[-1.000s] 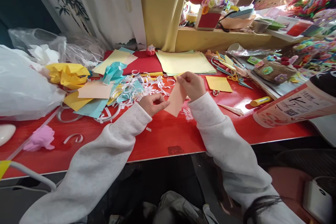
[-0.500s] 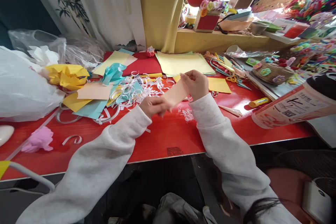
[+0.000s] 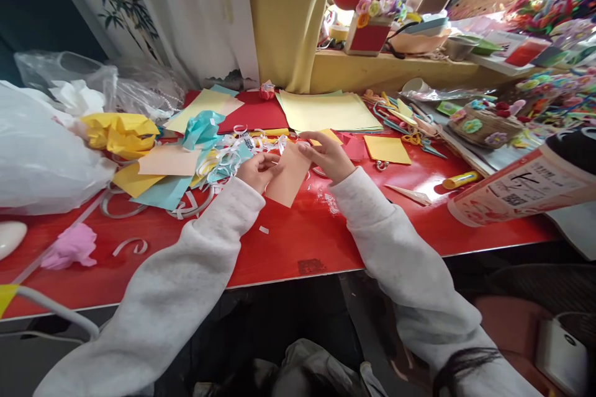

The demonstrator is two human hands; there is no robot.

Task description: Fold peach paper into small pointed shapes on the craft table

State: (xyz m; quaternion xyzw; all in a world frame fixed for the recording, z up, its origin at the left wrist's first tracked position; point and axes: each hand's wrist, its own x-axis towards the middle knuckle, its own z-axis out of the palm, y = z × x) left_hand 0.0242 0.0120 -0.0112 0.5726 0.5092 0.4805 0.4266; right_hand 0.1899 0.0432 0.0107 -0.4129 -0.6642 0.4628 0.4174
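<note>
A small peach-coloured sheet of paper [image 3: 289,178] is held between my two hands above the red table. My left hand [image 3: 257,172] pinches its left edge. With thumb and fingers, my right hand [image 3: 329,155] grips the upper right edge. Just left of my left hand lies a heap of curled white paper strips [image 3: 228,158] mixed with teal and yellow scraps. Beyond my right hand are a red paper piece [image 3: 352,146] and a yellow square of paper [image 3: 387,149]. A tiny white scrap [image 3: 264,230] lies nearer me.
A large printed cup [image 3: 516,189] leans at the right, near a yellow stick [image 3: 460,180]. Pale yellow sheets [image 3: 330,110] are stacked at the back. Scissors [image 3: 433,148] lie right of them. A white plastic bag [image 3: 46,155] fills the left. The table's front edge [image 3: 298,280] is close.
The peach paper has turned from slanting to more upright and moved slightly left and nearer me. My right hand has shifted left and opened its grip wider; the left hand moved slightly left.
</note>
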